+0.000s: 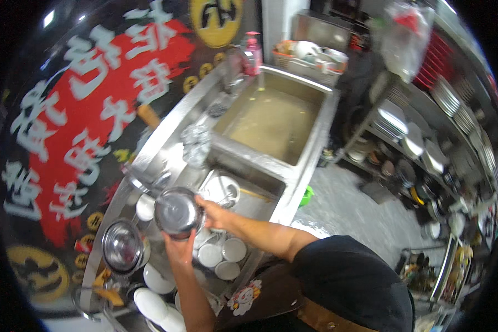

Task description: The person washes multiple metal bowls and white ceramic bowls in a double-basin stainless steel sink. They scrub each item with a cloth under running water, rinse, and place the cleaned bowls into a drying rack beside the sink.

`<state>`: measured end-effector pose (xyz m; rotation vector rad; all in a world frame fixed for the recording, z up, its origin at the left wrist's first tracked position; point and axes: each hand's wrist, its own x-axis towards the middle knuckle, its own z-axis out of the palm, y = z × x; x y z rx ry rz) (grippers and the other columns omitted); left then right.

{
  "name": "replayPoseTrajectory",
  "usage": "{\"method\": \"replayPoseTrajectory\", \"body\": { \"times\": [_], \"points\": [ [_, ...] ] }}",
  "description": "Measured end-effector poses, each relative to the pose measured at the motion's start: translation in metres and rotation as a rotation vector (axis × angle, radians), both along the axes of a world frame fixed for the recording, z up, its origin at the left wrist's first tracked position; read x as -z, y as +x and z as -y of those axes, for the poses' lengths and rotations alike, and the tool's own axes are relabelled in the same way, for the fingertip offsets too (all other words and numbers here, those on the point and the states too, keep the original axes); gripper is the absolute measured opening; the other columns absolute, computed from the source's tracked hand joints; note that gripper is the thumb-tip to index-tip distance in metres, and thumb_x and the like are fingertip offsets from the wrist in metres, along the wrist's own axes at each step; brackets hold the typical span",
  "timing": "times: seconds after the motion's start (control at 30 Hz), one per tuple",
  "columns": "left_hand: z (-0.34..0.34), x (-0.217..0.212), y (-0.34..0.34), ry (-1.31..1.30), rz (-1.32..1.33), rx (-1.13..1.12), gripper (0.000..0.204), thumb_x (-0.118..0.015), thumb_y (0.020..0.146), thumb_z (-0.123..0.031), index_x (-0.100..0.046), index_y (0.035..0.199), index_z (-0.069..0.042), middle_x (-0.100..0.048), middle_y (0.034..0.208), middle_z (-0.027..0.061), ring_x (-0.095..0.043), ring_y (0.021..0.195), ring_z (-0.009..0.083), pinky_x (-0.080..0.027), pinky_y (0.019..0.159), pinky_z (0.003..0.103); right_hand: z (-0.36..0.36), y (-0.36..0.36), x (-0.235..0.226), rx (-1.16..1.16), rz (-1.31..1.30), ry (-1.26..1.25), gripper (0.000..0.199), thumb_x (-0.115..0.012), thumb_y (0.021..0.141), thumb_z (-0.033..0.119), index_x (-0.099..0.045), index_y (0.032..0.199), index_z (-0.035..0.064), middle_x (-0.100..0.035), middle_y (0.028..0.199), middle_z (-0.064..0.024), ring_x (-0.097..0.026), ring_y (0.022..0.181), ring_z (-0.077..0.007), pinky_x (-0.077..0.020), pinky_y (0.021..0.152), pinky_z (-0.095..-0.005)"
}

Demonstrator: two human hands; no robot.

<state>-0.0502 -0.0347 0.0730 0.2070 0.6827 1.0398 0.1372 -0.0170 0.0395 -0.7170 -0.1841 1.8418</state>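
A round stainless steel bowl is held between both my hands over the near sink basin. My left hand grips its near edge from below, while my right hand has its fingers on the right side. Beneath and beside them, several small white bowls sit in the basin. A white dish with a spoon or ladle in it lies just beyond my right hand. To the left, another shiny metal bowl stands on the sink's edge.
Beyond is a second basin of murky water. A pink pump bottle and a basket of dishes stand at the back. White plates lie at the near left. Shelves with stacked dishes line the right.
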Motion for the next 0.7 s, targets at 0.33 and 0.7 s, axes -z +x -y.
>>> {"method": "replayPoseTrajectory", "body": {
  "times": [0.33,0.7],
  "points": [
    [-0.037,-0.003,0.011,-0.106,-0.016,0.374,0.084,-0.033,0.080,-0.079,-0.036,0.141,-0.020,-0.034,0.147,0.0103,-0.035,0.133,0.0333,-0.031,0.100,0.064,0.031,-0.009,-0.078,0.026,1.259,0.469,0.057,-0.037,0.098,0.049,-0.061,0.088,-0.0020,-0.061,0.084,-0.0274,-0.057,0.081,-0.0455,-0.0451,0.073,-0.0471],
    [-0.065,0.021,0.033,0.933,-1.142,0.130,0.038,-0.043,0.095,-0.028,-0.054,0.118,0.001,-0.052,0.127,0.0174,-0.049,0.118,0.0316,-0.037,0.100,0.043,0.019,-0.002,-0.084,-0.135,1.195,0.461,0.059,-0.040,0.096,0.051,-0.063,0.084,-0.0020,-0.061,0.076,-0.0231,-0.059,0.071,-0.0333,-0.0465,0.069,-0.0448]
  ]
}}
